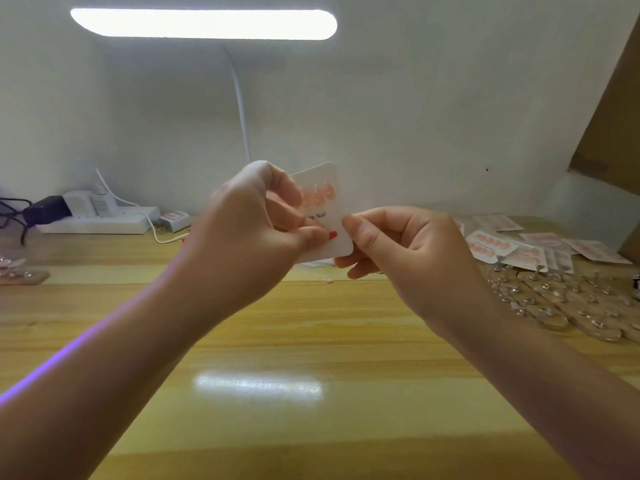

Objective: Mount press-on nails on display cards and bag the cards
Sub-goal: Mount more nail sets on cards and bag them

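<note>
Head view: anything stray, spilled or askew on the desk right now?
One small pink piece lies alone on the wooden desk, just below the card that both hands hold up; it looks like a dropped nail, though it is too small to be sure. The finished cards at the right lie in a loose, overlapping pile.

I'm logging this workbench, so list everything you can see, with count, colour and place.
card: one, white with peach nails, held up at centre
bagged cards: several, white and peach, far right on table
nail stands: many, clear with metal tips, right edge of table
loose nail: one, pink, on table under the hands
power strip: one, white, back left
lamp: one, white, lit, overhead
table: one, yellow wood
left hand: grips the card's left side
right hand: pinches the card's right edge
</note>
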The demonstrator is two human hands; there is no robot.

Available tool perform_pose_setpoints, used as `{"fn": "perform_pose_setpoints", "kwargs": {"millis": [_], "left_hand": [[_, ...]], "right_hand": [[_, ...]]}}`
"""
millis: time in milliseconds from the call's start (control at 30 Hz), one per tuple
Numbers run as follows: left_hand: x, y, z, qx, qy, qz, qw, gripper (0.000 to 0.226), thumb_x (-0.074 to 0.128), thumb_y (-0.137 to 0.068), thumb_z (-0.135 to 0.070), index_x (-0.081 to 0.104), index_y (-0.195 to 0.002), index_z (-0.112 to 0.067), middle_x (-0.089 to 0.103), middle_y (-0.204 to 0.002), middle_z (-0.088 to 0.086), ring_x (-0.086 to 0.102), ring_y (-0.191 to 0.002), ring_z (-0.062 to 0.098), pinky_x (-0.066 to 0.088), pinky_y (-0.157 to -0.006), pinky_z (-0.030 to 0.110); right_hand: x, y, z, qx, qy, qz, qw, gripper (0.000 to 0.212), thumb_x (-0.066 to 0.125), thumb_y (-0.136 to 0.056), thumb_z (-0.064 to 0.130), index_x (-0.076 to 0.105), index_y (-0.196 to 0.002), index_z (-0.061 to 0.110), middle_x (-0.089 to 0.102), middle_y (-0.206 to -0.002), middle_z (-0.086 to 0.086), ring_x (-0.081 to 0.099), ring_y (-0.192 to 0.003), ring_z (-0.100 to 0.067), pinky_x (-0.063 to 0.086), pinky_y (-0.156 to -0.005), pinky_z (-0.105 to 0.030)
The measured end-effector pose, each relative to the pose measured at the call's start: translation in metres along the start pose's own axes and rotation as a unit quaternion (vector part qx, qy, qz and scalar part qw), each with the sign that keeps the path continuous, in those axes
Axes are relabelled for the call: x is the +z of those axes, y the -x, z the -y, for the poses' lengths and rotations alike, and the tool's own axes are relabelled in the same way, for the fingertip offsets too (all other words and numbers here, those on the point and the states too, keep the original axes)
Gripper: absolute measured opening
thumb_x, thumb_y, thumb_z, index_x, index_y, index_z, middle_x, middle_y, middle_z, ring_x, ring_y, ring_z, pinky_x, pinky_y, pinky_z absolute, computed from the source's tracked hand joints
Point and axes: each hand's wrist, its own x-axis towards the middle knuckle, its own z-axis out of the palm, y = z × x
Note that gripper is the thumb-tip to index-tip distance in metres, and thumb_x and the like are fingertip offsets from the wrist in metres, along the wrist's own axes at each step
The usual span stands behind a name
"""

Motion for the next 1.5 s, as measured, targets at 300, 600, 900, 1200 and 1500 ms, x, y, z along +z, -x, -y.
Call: {"fn": "perform_pose_setpoints", "kwargs": {"millis": [300, 600, 900, 1200, 1500], "left_hand": [[0.0006, -0.0009, 0.0012, 0.014, -0.029, 0.002, 0.999, 0.037, 0.079, -0.074, -0.024, 0.043, -0.075, -0.030, 0.071, -0.074, -0.010, 0.064, -0.070, -0.004, 0.042, -0.054, 0.005], [0.0015, -0.0011, 0.0030, 0.019, -0.011, 0.020, 1.000, 0.037, 0.077, -0.077, -0.018, 0.041, -0.074, -0.027, 0.070, -0.074, -0.014, 0.065, -0.067, -0.005, 0.043, -0.056, 0.006], [0.0032, -0.0005, 0.0048, 0.035, -0.056, 0.001, 0.998, 0.040, 0.078, -0.075, -0.020, 0.040, -0.073, -0.030, 0.069, -0.071, -0.009, 0.063, -0.067, 0.000, 0.042, -0.057, 0.009], [0.0047, 0.0021, 0.0020, 0.050, -0.076, -0.017, 0.996, 0.037, 0.076, -0.073, -0.023, 0.040, -0.074, -0.030, 0.070, -0.071, -0.010, 0.061, -0.066, -0.004, 0.041, -0.052, 0.009], [0.0065, 0.0018, 0.0010, 0.011, 0.112, 0.036, 0.993, 0.040, 0.081, -0.067, -0.006, 0.044, -0.079, -0.015, 0.075, -0.076, -0.004, 0.073, -0.071, 0.011, 0.058, -0.065, 0.032]], "right_hand": [[0.0030, 0.0024, 0.0000, -0.028, 0.029, 0.000, 0.999, 0.013, 0.061, -0.093, 0.016, 0.073, -0.087, 0.014, 0.073, -0.070, -0.004, 0.070, -0.065, -0.013, 0.057, -0.059, -0.023], [0.0054, 0.0027, -0.0023, -0.033, 0.035, 0.008, 0.999, 0.013, 0.060, -0.094, 0.014, 0.072, -0.089, 0.014, 0.073, -0.074, -0.002, 0.070, -0.065, -0.010, 0.056, -0.057, -0.021], [0.0073, 0.0033, -0.0043, -0.061, 0.063, 0.016, 0.996, 0.015, 0.061, -0.093, 0.017, 0.071, -0.085, 0.024, 0.073, -0.074, -0.001, 0.069, -0.065, -0.009, 0.056, -0.059, -0.020], [0.0070, 0.0075, -0.0004, -0.062, 0.077, 0.022, 0.995, 0.008, 0.068, -0.089, 0.016, 0.074, -0.091, 0.021, 0.074, -0.079, -0.011, 0.068, -0.075, -0.036, 0.052, -0.063, -0.056], [0.0028, 0.0038, -0.0050, -0.059, 0.087, -0.055, 0.993, 0.007, 0.068, -0.084, 0.013, 0.073, -0.088, 0.017, 0.074, -0.072, 0.000, 0.071, -0.068, -0.020, 0.058, -0.065, -0.048]]}}
